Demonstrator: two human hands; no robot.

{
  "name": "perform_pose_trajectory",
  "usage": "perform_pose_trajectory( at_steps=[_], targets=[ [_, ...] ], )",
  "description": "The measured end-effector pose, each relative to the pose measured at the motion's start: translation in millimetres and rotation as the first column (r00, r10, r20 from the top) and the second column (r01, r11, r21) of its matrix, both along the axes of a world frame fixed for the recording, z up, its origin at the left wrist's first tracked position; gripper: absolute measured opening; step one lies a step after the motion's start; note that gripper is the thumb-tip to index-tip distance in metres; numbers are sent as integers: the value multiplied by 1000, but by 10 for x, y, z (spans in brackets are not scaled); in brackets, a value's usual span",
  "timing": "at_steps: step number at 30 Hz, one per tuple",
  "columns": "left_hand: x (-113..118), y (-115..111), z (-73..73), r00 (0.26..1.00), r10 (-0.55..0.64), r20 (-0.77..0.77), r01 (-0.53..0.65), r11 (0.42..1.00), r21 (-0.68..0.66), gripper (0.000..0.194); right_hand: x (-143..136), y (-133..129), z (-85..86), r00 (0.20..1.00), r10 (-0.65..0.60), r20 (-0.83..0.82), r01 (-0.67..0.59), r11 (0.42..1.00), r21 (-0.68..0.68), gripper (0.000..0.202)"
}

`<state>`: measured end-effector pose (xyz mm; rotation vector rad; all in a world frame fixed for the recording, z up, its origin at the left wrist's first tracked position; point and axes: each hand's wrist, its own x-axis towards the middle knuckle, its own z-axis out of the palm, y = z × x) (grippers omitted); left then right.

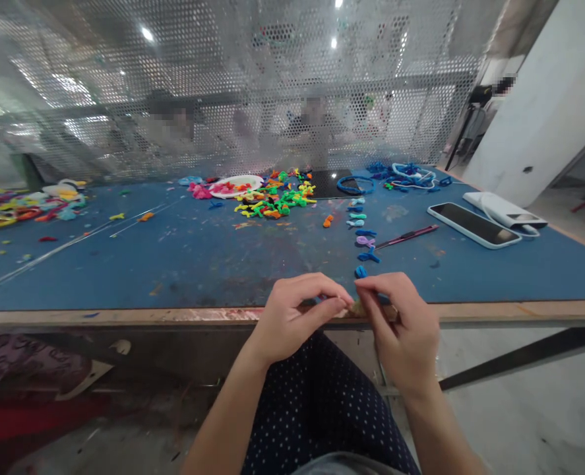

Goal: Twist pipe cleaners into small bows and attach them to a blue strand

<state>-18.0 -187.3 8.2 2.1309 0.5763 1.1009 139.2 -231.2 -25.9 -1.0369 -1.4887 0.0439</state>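
Note:
Both hands meet over the wooden front edge of the blue table (198, 277). My left hand (297, 310) is closed, thumb and index finger pinched on something too small to make out. Close beside it, my right hand (401, 323) is also closed in a pinch, and what it grips cannot be made out. Just beyond the fingertips lies a small blue piece (360, 271). Behind that, a column of small twisted pieces runs away from me, among them a dark blue one (369, 255), a lilac one (365, 242) and a light teal one (357, 216).
A pink craft knife (405, 236), a phone (473, 224) and a white power bank with cable (510, 211) lie at the right. Colourful pieces (277, 198) heap beside a white plate (237, 183). Another pile (30, 204) is far left. Perforated mesh (223, 86) stands behind.

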Motion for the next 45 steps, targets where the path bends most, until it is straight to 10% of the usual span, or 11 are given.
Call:
perform_pose_trajectory(
  at_steps=[5,13,23,31,38,45],
  targets=[
    [51,-34,-1,967,240,-88,-221,958,180,10,-17,10,-4,1000,7,-19,-7,1000,-9,13],
    [94,-53,-57,970,238,-57,-242,968,-68,13,7,10,-31,993,120,22,-119,992,-41,23],
    [69,-128,-11,953,270,-138,-242,952,190,13,-13,2,-60,974,194,-116,-192,981,24,23],
    [193,-277,-117,932,136,335,28,896,-444,17,-72,12,-72,930,92,-355,-141,983,-115,8],
    [469,-194,-164,679,432,593,65,770,-635,32,-135,21,-79,927,132,-351,-184,975,-121,6],
    [482,-153,-108,679,451,580,105,721,-684,49,-114,28,-78,966,73,-250,-103,989,-108,7]
  ],
)
